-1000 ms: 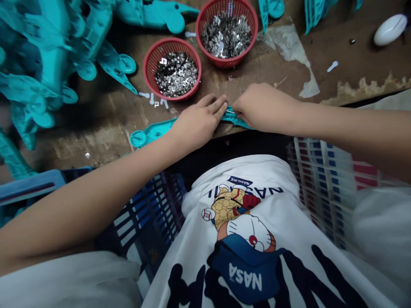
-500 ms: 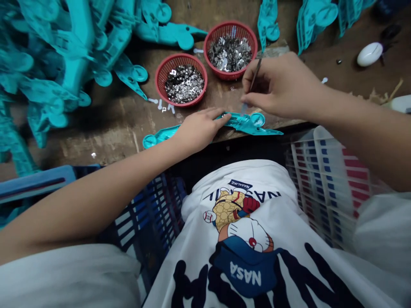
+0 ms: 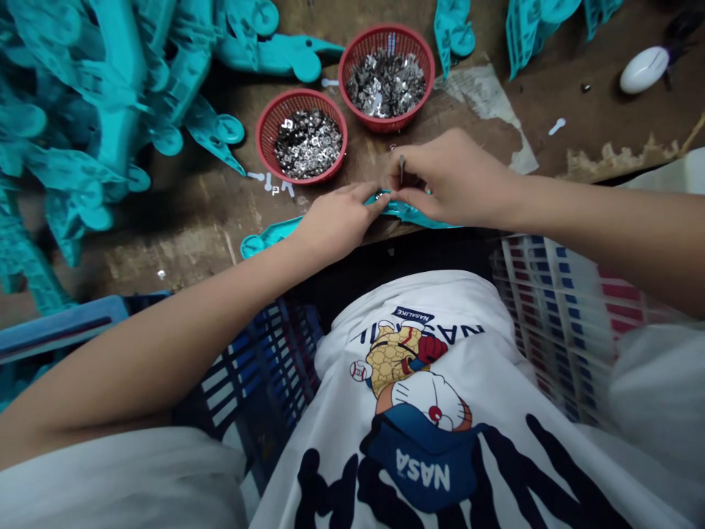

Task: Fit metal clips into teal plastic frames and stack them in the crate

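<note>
A long teal plastic part [image 3: 271, 234] with round discs lies along the table's front edge. My left hand [image 3: 337, 224] rests over its middle, fingers and thumb closed on it beside a small shiny metal piece [image 3: 380, 195]. Pinched in my right hand [image 3: 452, 180] is a thin metal tool [image 3: 402, 169], its lower end hidden by the fingers. The right fingertips are just right of the left ones, close over the part, and that hand covers the part's right end.
Two red baskets, a left one [image 3: 265, 147] and a right one [image 3: 425, 94], hold small metal clips. Teal parts [image 3: 118, 95] are heaped at left. Small pale plastic pieces [image 3: 269, 181] lie before the baskets. A white oval object [image 3: 644, 70] is at right. Plastic crates [image 3: 529, 294] stand below the table edge.
My right hand has moved left and down with the thin tool, closer to my left fingertips. My left hand stays on the teal part. The view has shifted slightly.
</note>
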Tool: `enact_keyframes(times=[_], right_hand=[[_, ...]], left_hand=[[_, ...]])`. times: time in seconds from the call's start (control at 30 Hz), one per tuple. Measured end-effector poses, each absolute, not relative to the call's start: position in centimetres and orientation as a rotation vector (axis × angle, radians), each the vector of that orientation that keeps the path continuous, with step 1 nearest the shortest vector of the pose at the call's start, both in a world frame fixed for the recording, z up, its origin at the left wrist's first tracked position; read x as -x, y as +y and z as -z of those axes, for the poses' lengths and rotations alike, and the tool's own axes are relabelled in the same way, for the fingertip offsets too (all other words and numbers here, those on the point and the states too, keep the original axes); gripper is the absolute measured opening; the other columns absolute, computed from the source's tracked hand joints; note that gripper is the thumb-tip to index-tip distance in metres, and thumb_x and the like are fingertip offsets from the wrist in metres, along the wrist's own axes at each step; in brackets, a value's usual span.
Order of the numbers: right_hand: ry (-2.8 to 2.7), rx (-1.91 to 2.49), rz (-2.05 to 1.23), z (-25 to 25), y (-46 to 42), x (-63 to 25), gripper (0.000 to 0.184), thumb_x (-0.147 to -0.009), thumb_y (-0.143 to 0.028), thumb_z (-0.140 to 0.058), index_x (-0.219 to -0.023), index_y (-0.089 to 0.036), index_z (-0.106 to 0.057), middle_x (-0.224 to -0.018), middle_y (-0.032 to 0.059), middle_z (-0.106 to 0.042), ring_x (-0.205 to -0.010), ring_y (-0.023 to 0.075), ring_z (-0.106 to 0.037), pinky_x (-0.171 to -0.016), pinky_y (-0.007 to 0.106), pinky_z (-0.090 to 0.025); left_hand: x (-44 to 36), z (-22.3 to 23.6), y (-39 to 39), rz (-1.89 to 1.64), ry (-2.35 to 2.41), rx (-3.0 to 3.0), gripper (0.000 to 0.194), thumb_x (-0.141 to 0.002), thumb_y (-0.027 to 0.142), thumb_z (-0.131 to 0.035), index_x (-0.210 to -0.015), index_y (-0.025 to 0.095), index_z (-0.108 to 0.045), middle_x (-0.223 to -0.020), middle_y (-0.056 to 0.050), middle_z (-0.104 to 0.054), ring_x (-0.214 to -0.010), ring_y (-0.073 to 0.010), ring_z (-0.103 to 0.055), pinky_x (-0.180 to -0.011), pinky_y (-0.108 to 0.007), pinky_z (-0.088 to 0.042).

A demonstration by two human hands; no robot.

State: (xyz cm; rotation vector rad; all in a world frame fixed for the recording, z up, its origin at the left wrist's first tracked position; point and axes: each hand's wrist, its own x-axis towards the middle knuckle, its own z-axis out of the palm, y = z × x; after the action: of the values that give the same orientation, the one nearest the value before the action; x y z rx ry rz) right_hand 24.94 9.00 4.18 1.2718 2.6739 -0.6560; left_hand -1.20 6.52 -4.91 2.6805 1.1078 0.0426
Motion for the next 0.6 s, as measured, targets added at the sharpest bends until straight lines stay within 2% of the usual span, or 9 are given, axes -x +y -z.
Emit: enact_keyframes(times=[0.13,0.23,0.3,0.37,0.5,0.6], right_hand=[[2.684,-1.398,0.639,-4.4,8.9,-25.1,0.049,-0.123,-0.032,-0.054,-0.163,-0.028,-0.082,-0.128,0.0119,-0.095,-0.106,0.0356,-0.087,-0.098,0.045,-0.059],[2.694,-1.327,0.616,-3.8,8.8,-25.0,0.047,-0.122,-0.026,-0.057,-0.159,-0.019,-0.084,-0.131,0.0177,-0.094,-0.113,0.0381,-0.088,-0.1,0.046,-0.058],[2.679,-1.255,0.614,-3.1,8.8,-25.0,0.041,-0.12,-0.022,-0.06,-0.151,-0.018,-0.087,-0.132,0.0189,-0.094,-0.12,0.04,-0.087,-0.1,0.045,-0.058],[2.727,-1.267,0.668,-2.4,9.1,-25.2,0.031,-0.119,-0.021,-0.066,-0.141,-0.021,-0.089,-0.126,0.015,-0.093,-0.118,0.0378,-0.087,-0.098,0.044,-0.057],[2.958,-1.51,0.832,-1.2,10.1,-26.3,0.014,-0.119,-0.024,-0.079,-0.13,-0.024,-0.088,-0.115,0.0039,-0.09,-0.102,0.0267,-0.084,-0.095,0.038,-0.058],[2.98,-1.515,0.895,-0.6,10.3,-26.7,0.007,-0.117,-0.024,-0.081,-0.121,-0.026,-0.085,-0.112,0.0029,-0.09,-0.1,0.0265,-0.084,-0.094,0.038,-0.059]], left_hand=[[1.5,5.2,6.6,-0.079,1.116,-2.659,0.055,-0.126,0.018,-0.055,-0.174,0.021,-0.082,-0.172,-0.021,-0.085,-0.148,-0.0353,-0.088,-0.123,-0.048,-0.073],[1.7,5.4,6.6,-0.1,1.107,-2.679,0.057,-0.124,0.016,-0.056,-0.175,0.023,-0.081,-0.172,-0.019,-0.086,-0.148,-0.0335,-0.089,-0.123,-0.047,-0.074],[1.7,5.2,6.6,-0.096,1.099,-2.68,0.059,-0.123,0.013,-0.056,-0.176,0.023,-0.081,-0.173,-0.019,-0.085,-0.149,-0.0342,-0.088,-0.124,-0.048,-0.074],[1.5,4.8,6.7,-0.07,1.105,-2.674,0.058,-0.123,0.012,-0.055,-0.174,0.021,-0.082,-0.175,-0.02,-0.084,-0.153,-0.0363,-0.088,-0.126,-0.051,-0.074],[1.1,4.1,6.6,0.013,1.153,-2.663,0.051,-0.123,0.011,-0.056,-0.164,0.016,-0.085,-0.174,-0.022,-0.084,-0.155,-0.0403,-0.088,-0.129,-0.055,-0.074],[1.1,4.2,6.6,-0.008,1.145,-2.661,0.059,-0.122,0.009,-0.056,-0.176,0.02,-0.079,-0.177,-0.02,-0.083,-0.159,-0.0382,-0.086,-0.13,-0.054,-0.074]])
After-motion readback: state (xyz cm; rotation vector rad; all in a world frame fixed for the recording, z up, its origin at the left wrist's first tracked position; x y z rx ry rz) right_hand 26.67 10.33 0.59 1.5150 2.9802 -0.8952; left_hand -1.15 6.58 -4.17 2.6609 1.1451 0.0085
